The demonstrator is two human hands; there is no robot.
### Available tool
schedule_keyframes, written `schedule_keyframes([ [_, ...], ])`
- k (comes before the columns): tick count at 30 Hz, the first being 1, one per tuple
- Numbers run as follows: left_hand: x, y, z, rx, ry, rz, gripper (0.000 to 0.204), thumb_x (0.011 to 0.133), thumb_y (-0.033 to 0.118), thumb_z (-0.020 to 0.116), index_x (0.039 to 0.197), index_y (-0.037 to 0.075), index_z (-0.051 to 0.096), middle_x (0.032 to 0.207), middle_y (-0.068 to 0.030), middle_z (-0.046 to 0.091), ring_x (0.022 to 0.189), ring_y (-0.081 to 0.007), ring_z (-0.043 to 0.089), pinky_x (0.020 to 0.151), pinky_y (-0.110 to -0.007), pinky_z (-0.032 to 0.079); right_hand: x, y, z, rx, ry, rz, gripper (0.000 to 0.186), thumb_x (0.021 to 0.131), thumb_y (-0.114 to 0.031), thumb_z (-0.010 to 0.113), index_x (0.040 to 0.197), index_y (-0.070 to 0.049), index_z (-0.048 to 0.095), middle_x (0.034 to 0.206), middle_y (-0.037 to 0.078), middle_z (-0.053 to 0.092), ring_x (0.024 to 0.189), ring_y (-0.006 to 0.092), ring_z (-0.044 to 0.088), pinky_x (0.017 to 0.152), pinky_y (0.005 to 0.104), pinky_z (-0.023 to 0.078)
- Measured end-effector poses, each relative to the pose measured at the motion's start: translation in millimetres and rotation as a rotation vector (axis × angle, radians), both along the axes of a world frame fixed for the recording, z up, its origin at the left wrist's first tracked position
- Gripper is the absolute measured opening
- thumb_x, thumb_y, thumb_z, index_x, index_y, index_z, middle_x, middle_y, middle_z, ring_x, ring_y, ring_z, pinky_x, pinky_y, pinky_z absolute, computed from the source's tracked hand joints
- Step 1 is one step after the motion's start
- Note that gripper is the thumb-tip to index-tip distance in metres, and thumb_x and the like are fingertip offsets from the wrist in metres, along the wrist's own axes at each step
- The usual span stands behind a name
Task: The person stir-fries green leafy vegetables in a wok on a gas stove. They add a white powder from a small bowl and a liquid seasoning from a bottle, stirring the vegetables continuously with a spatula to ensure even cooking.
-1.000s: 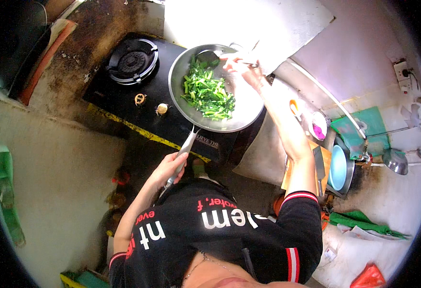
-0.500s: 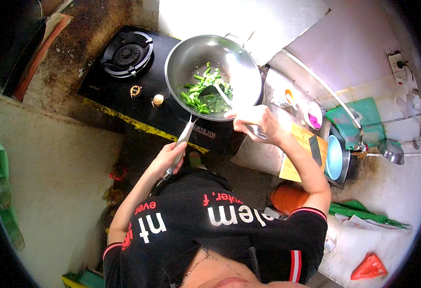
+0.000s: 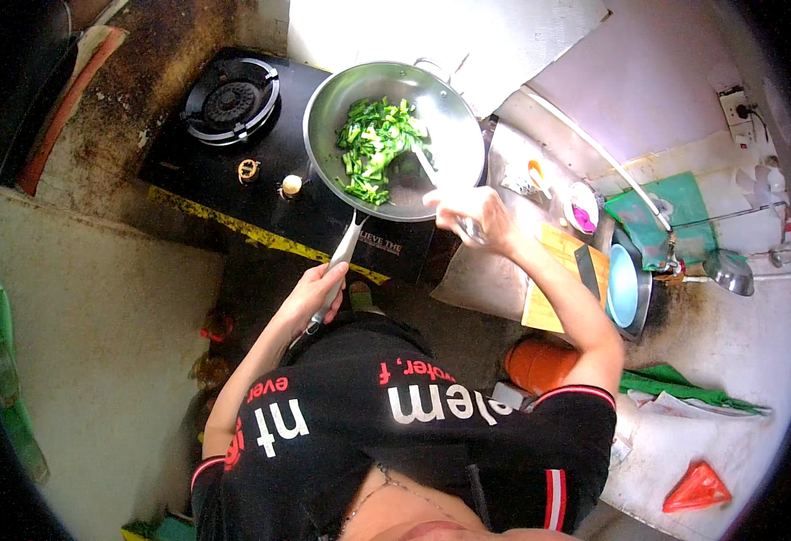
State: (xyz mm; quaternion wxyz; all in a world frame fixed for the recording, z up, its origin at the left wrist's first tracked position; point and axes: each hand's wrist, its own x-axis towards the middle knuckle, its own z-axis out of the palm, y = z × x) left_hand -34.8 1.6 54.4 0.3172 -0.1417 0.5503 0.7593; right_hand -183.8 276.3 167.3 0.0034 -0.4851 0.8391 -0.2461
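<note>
A steel wok [image 3: 332,99] sits over the right side of a black gas stove [image 3: 174,171]. Chopped green vegetables [image 3: 373,144] lie heaped in its middle and left. My left hand [image 3: 321,293] is wrapped round the wok's long handle [image 3: 346,243], close to my body. Over the wok's near right rim, my right hand [image 3: 478,216] is closed on the handle of a spatula [image 3: 426,167]. The spatula's shaft reaches down into the wok, its blade at the right edge of the greens.
At left on the stove is a bare burner [image 3: 233,101]; two knobs [image 3: 290,186] sit near its front. Right of the wok, a counter holds a wooden cutting board [image 3: 549,284] with a knife [image 3: 588,275] and a blue basin [image 3: 623,286]. A ladle [image 3: 730,273] hangs farther right.
The greens have shifted from the wok's near middle toward its far left, in a fuller heap. My right hand and the spatula have moved slightly. My left hand keeps its hold.
</note>
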Motion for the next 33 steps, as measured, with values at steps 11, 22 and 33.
schedule_keyframes([
  [11, 5.2, -1.1, 1.0, -0.043, -0.006, 0.035, 0.037, 0.098, 0.042, 0.048, 0.084, 0.008, 0.047, 0.053, -0.0007, 0.047, 0.036, -0.0109, 0.043, 0.034, -0.025, 0.034, -137.9, -5.0, 8.4, -0.388, -0.537, -0.604, 0.025, 0.089, -0.018, 0.059, 0.086, 0.007, 0.062, 0.069, 0.014, 0.066, 0.056, 0.0199, 0.068, 0.047, 0.0276, 0.055],
  [22, 2.6, 0.4, 9.2, -0.094, -0.041, 0.030, 0.038, 0.098, 0.044, 0.049, 0.082, 0.009, 0.047, 0.054, 0.0001, 0.048, 0.038, -0.0100, 0.043, 0.034, -0.024, 0.035, -127.4, 2.6, -46.9, -0.956, -1.039, -0.423, 0.009, 0.083, -0.004, 0.055, 0.087, 0.001, 0.062, 0.104, 0.018, 0.067, 0.090, 0.0251, 0.067, 0.081, 0.0355, 0.052],
  [33, 1.4, 0.2, 4.4, -0.042, 0.001, 0.009, 0.039, 0.098, 0.045, 0.048, 0.084, 0.008, 0.046, 0.055, -0.0010, 0.048, 0.037, -0.0108, 0.044, 0.035, -0.024, 0.035, 28.4, -13.3, 1.6, -0.394, -0.213, -0.109, 0.012, 0.077, -0.005, 0.071, 0.069, 0.000, 0.063, 0.089, 0.019, 0.071, 0.087, 0.0250, 0.070, 0.068, 0.0319, 0.052],
])
